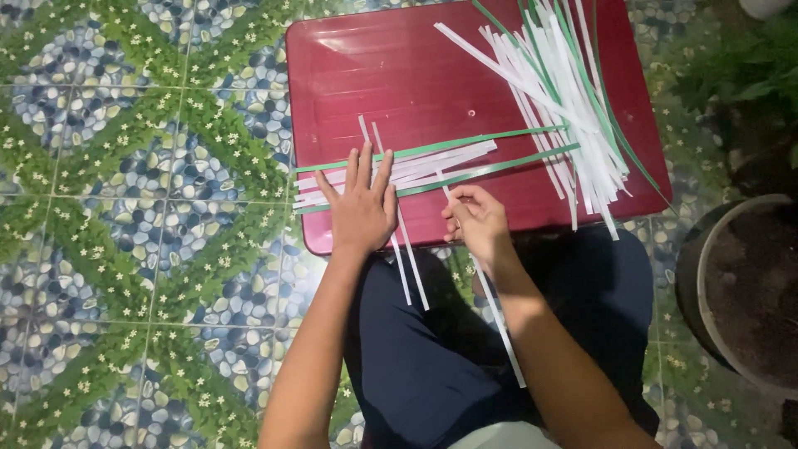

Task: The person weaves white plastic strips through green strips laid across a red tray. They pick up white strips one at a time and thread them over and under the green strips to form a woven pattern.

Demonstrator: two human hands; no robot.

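Note:
My left hand (pixel 362 204) lies flat, fingers spread, on a row of white and green strips (pixel 432 160) laid sideways across a dark red plastic board (pixel 399 75). Two white strips (pixel 406 264) run crosswise under that hand and hang off the board's near edge. My right hand (pixel 475 218) pinches another long white strip (pixel 500 326) that runs down over my lap. A loose heap of white and green strips (pixel 559 87) lies on the board's far right.
The board rests over my knees in dark trousers (pixel 432 366). The floor has pebble-and-flower patterned tiles (pixel 125 208). A round pot with soil (pixel 748 291) stands at the right, with green plants (pixel 748 58) beyond it.

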